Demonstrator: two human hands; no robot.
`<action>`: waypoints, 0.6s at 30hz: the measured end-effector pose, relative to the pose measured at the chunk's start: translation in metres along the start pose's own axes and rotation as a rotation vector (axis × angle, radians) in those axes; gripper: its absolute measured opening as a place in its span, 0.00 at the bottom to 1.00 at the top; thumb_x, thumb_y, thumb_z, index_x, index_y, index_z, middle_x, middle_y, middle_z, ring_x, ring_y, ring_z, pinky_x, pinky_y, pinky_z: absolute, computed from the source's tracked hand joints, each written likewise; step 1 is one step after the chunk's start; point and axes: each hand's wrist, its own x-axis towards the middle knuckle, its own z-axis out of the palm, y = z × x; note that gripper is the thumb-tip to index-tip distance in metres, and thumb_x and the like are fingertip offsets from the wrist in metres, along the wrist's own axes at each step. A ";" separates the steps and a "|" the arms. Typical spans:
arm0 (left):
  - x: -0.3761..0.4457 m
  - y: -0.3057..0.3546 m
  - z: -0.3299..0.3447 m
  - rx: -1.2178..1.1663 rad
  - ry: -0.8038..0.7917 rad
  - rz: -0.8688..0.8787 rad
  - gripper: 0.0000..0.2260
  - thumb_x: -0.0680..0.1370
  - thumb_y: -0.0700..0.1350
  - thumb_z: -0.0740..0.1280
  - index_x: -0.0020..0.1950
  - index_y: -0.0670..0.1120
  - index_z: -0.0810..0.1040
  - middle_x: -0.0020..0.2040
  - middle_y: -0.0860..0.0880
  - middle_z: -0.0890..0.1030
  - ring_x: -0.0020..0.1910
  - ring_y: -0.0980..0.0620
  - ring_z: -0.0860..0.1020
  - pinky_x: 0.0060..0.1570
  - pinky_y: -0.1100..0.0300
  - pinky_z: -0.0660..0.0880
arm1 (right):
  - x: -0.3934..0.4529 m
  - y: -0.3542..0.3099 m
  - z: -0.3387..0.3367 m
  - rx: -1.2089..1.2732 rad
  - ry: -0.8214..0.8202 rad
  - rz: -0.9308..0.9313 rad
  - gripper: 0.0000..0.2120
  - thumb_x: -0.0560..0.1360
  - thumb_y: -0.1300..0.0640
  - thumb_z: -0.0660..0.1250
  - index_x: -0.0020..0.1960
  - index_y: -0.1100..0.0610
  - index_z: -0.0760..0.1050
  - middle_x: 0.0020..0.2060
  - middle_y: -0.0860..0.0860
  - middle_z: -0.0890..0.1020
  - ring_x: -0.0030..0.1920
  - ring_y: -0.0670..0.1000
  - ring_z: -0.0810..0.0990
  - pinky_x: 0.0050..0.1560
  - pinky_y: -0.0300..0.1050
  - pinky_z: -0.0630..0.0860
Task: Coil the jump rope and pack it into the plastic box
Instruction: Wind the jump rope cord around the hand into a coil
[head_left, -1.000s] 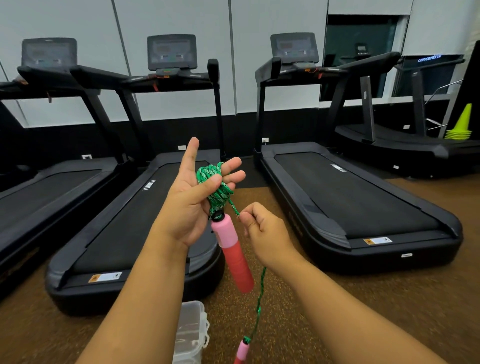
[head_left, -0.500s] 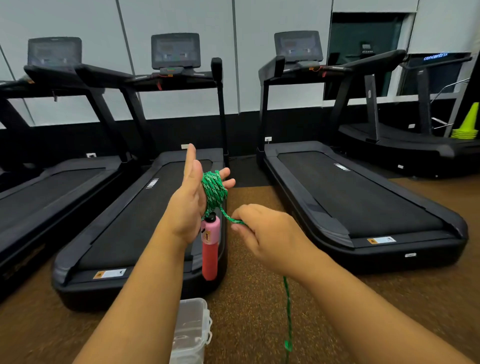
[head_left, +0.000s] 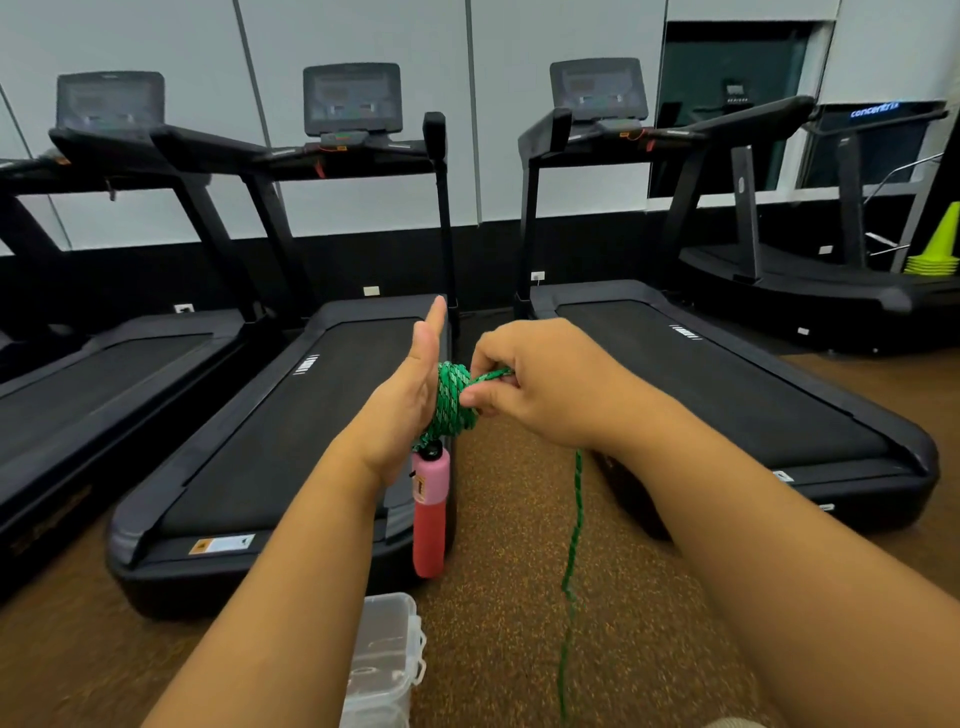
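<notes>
Green rope (head_left: 454, 402) coils round flat left hand (head_left: 410, 395); right hand's (head_left: 545, 384) grip pinches it.

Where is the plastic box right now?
The plastic box sits on the floor at the bottom centre of the head view, below the hanging pink handle, in front of the middle treadmill.

treadmills (head_left: 291, 431) in a row | green cones (head_left: 937, 254) stacked far right | brown floor (head_left: 649, 623)
</notes>
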 end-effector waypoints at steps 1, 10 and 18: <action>-0.001 0.000 0.002 0.036 -0.004 0.002 0.32 0.75 0.71 0.50 0.78 0.63 0.53 0.74 0.59 0.65 0.69 0.64 0.69 0.63 0.69 0.66 | 0.003 0.001 -0.003 0.028 -0.015 0.010 0.08 0.76 0.47 0.67 0.45 0.51 0.77 0.39 0.47 0.81 0.39 0.46 0.79 0.40 0.43 0.73; 0.000 0.024 0.014 0.165 -0.040 0.051 0.30 0.81 0.52 0.58 0.79 0.57 0.46 0.63 0.55 0.75 0.46 0.45 0.82 0.50 0.55 0.79 | 0.021 0.015 -0.006 0.130 -0.029 0.064 0.02 0.79 0.54 0.63 0.48 0.50 0.74 0.47 0.49 0.76 0.48 0.48 0.75 0.45 0.38 0.71; 0.000 0.016 -0.002 0.146 -0.176 0.066 0.39 0.76 0.37 0.65 0.79 0.57 0.49 0.49 0.37 0.84 0.42 0.45 0.83 0.50 0.52 0.77 | 0.028 0.025 0.005 0.418 0.013 0.145 0.02 0.77 0.57 0.66 0.48 0.51 0.77 0.42 0.45 0.79 0.43 0.43 0.78 0.45 0.38 0.73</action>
